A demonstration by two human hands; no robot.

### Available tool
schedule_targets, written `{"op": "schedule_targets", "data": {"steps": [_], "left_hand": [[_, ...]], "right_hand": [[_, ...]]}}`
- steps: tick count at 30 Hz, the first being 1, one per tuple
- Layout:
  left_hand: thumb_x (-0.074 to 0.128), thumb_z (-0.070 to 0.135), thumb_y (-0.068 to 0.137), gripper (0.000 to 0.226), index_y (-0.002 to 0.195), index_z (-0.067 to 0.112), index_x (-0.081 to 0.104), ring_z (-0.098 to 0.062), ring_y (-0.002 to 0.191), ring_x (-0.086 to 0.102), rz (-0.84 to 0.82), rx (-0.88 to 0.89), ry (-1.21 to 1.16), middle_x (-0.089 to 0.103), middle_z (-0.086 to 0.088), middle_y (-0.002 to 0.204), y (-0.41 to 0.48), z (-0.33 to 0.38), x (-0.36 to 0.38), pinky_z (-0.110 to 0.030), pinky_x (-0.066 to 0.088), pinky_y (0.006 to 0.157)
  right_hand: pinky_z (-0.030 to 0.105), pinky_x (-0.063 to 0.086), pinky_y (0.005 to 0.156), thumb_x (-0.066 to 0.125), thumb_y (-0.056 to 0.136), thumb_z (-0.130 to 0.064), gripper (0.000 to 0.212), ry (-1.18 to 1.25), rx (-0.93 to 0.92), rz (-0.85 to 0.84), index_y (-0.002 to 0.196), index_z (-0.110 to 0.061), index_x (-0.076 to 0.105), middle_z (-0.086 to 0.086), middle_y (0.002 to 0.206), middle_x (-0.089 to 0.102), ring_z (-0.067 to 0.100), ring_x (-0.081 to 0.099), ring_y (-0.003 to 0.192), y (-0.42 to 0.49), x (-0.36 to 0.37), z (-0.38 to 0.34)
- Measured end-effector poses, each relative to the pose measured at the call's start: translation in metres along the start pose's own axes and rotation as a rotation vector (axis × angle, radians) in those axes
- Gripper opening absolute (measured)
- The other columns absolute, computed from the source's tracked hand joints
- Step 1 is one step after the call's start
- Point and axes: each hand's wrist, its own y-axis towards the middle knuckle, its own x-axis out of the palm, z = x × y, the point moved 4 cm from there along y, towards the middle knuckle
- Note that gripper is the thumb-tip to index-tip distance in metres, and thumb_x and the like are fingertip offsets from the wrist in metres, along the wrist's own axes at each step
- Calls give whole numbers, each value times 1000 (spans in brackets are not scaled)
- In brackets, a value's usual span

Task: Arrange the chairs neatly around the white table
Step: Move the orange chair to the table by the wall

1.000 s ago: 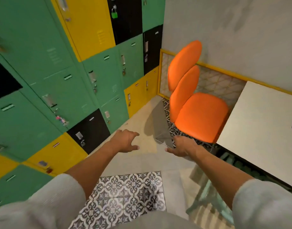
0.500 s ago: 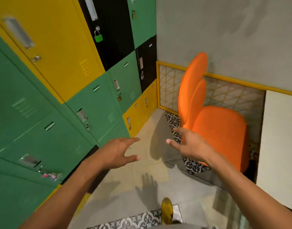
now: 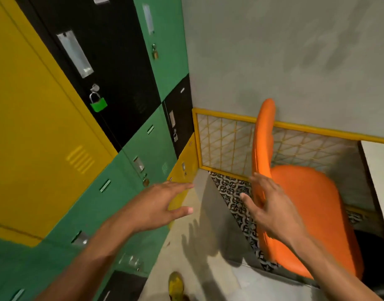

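Chair: padded orange chair (image 3: 312, 213) — seat tucked beside white counter (image 3: 380, 170).
Right hand (image 3: 271, 211): fingers spread, at chair's backrest edge.
Left hand (image 3: 158, 205): fingers apart — left of chair, empty.

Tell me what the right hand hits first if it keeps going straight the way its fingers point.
Most likely the orange chair: the right hand points at its backrest edge, fingers open, perhaps already touching; blur hides contact.

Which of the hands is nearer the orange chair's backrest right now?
Right. The right hand is open at the near edge of the orange chair's backrest, seemingly touching it. The left hand hovers open well to its left, by the lockers.
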Motion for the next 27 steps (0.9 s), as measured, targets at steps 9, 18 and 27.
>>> {"op": "schedule_targets", "data": {"steps": [9, 18, 27], "left_hand": [[64, 57, 96, 69, 158, 35, 40, -17, 142, 50, -11, 519, 21, 53, 5, 156, 200, 18, -45, -40, 46, 113], [70, 61, 89, 83, 160, 32, 38, -13, 151, 37, -201, 992, 135, 43, 8, 163, 326, 73, 1, -41, 35, 119], [73, 72, 80, 94, 158, 30, 42, -12, 154, 31, -337, 1190, 444, 41, 10, 164, 456, 92, 18, -43, 23, 127]], "right_hand": [[50, 46, 111, 68, 95, -51, 73, 19, 479, 245, 154, -17, 43, 6, 163, 41, 30, 48, 142, 62, 28, -14], [39, 57, 73, 57, 89, -76, 62, -36, 894, 278, 136, -36, 53, -1, 109, 75, 24, 72, 94, 36, 54, 28], [32, 59, 74, 37, 78, -98, 79, -98, 1013, 308, 136, -47, 54, -18, 115, 73, 9, 71, 95, 43, 56, 34]]}}
